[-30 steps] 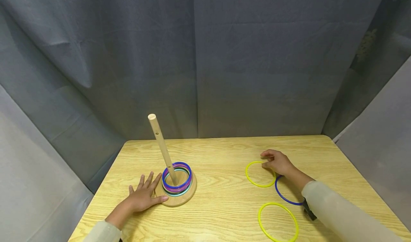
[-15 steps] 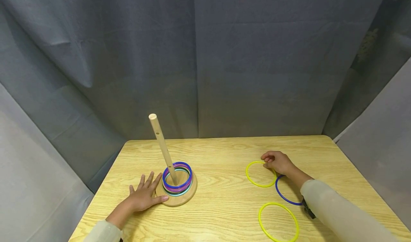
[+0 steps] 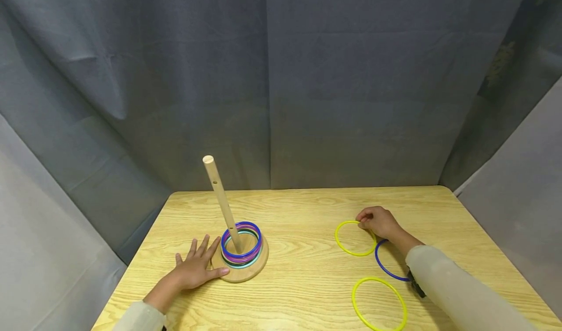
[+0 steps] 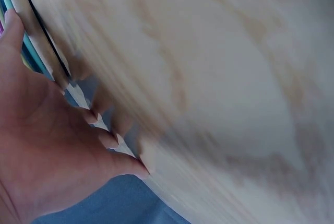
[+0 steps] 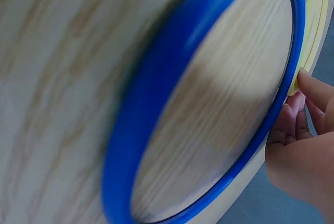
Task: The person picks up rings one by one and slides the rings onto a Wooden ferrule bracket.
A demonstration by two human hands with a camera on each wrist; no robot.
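Note:
A wooden peg stand (image 3: 246,271) with a tilted peg (image 3: 219,197) carries several coloured rings (image 3: 242,243) around its foot. My left hand (image 3: 194,268) lies flat on the table, fingers spread and thumb against the stand's base. In the left wrist view the palm (image 4: 42,156) rests on the wood. My right hand (image 3: 376,222) has its fingers curled and pinches the far-right edge of a yellow ring (image 3: 344,247) that lies on the table. In the right wrist view its fingertips (image 5: 307,85) touch that yellow ring (image 5: 314,31), beside a blue ring (image 5: 172,78).
The blue ring (image 3: 383,267) lies partly under my right forearm. A second yellow ring (image 3: 378,304) lies near the front edge. Grey curtains close in the light wooden table (image 3: 303,214) at the back and on both sides.
My right hand's fingers have curled tighter onto the yellow ring's edge. The left hand and the stand have stayed put.

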